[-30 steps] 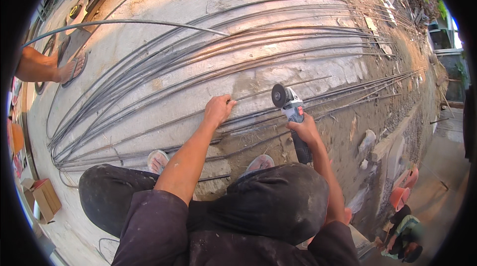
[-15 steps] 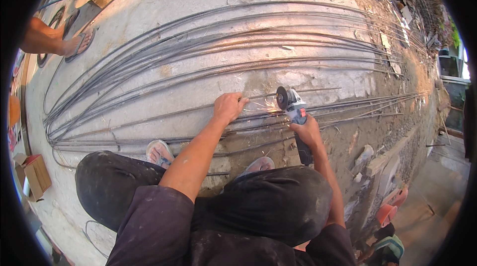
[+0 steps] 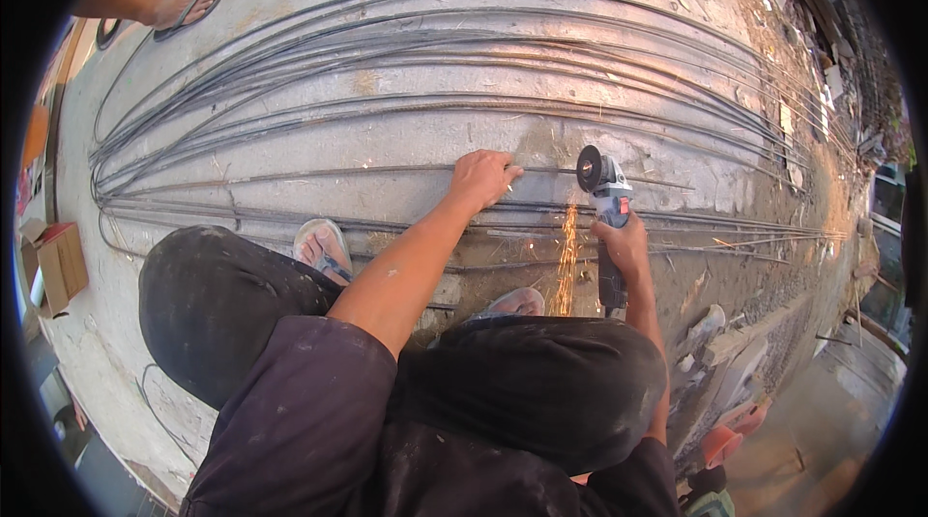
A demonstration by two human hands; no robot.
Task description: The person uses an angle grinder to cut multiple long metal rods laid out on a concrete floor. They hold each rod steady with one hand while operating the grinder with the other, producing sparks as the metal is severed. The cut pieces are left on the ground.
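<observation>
A thin steel rebar (image 3: 382, 169) runs from the bundle's bend at left toward the right, and my left hand (image 3: 480, 179) is closed round it. Just right of that hand, the dark cutting disc (image 3: 589, 169) of an angle grinder (image 3: 613, 203) meets the bar. My right hand (image 3: 628, 244) wraps the grinder's body, its handle end pointing toward my knee. Orange sparks (image 3: 567, 256) stream from the disc down toward my sandalled foot (image 3: 517, 302). The depth of the cut cannot be made out.
Long bent rebars (image 3: 406, 106) spread across the concrete floor beyond my hands; more bars (image 3: 715, 219) lie between hands and feet. Another person's sandalled foot (image 3: 188, 10) stands at far left. A cardboard box (image 3: 60, 266) sits at left, rubble and a plank (image 3: 759, 329) at right.
The sparks have grown from a short scattered burst into a long stream toward me. The grinder sits slightly farther right and away in the picture; the whole view has shifted too.
</observation>
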